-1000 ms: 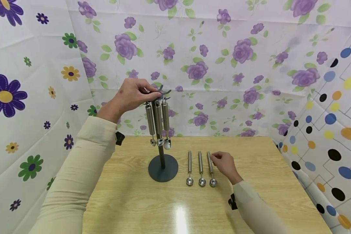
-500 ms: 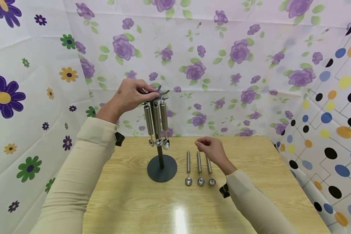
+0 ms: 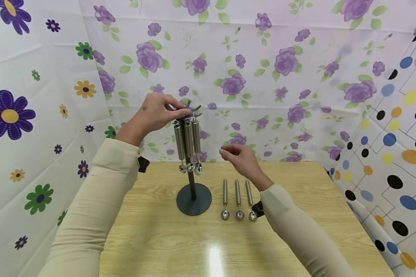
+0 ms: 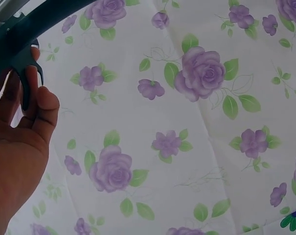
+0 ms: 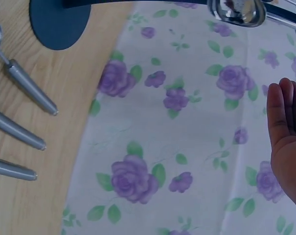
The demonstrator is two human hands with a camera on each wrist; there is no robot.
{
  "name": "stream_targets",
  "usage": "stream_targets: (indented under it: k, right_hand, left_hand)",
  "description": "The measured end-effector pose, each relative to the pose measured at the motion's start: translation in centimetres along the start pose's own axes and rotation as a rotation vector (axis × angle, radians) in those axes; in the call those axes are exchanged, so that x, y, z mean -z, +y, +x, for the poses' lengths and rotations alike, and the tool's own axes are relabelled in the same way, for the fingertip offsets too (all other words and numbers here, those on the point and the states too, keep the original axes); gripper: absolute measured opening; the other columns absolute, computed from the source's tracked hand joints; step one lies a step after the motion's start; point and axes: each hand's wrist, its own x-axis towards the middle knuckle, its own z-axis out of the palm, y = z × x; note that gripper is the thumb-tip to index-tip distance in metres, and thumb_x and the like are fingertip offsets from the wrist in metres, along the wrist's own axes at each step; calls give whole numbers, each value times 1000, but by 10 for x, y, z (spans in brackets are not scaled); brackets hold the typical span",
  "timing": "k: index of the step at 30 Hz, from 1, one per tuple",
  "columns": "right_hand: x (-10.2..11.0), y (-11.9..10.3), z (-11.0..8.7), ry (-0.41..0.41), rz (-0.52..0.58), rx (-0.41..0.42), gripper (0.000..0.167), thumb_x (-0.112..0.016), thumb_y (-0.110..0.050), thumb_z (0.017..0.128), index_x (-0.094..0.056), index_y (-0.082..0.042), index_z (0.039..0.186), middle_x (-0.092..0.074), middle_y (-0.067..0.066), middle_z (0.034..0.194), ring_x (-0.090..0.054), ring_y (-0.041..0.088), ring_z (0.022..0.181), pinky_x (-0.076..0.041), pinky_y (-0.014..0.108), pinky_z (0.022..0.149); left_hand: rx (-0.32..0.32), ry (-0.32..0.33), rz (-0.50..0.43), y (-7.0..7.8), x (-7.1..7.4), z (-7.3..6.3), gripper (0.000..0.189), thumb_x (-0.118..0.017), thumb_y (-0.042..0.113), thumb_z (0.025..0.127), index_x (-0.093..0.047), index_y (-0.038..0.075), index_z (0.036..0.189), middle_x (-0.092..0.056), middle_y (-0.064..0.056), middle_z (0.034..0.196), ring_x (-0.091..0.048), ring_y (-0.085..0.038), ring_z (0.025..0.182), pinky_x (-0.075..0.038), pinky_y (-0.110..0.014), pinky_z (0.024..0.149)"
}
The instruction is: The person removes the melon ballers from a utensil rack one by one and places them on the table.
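Observation:
My left hand pinches the dark hooked top of a utensil stand, thumb and fingers on a hook in the left wrist view. Several metal scoops with tubular handles hang from the stand, small bowls downward. My right hand is in the air right of the hanging scoops, above the table, with nothing in it. In the right wrist view its fingers are extended close together, with a hanging scoop bowl farther up. Three scoops lie side by side on the table: left, middle, right.
The stand's round dark base rests on the wooden table, left of the three lying scoops. Purple-flowered cloth hangs behind the table. A flowered sheet stands at the left, a dotted one at the right.
My right hand has risen from beside the right-hand lying scoop and moved left toward the stand. The hanging scoops have shifted slightly. My left hand keeps its place on the stand's top.

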Motion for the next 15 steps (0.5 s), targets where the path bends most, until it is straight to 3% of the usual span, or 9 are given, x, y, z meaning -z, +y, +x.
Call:
stream_targets:
  k: [9, 15]
  right_hand:
    - [-7, -21, 7, -4, 5, 84, 27, -67, -22, 99, -73, -4, 118, -73, 11, 106, -68, 25, 93, -54, 44, 83]
    - [-11, -25, 13, 10, -13, 98, 29, -66, -25, 99, -72, -5, 119, -72, 12, 108, -67, 23, 96, -53, 41, 85]
  left_hand:
    - [72, -2, 57, 8, 0, 4, 34, -73, 40, 92, -80, 9, 105, -70, -11, 118, -65, -25, 96, -49, -40, 73]
    - [84, 10, 59, 9, -1, 4, 35, -72, 40, 92, -80, 9, 105, -71, -11, 115, -62, -26, 103, -48, -40, 75]
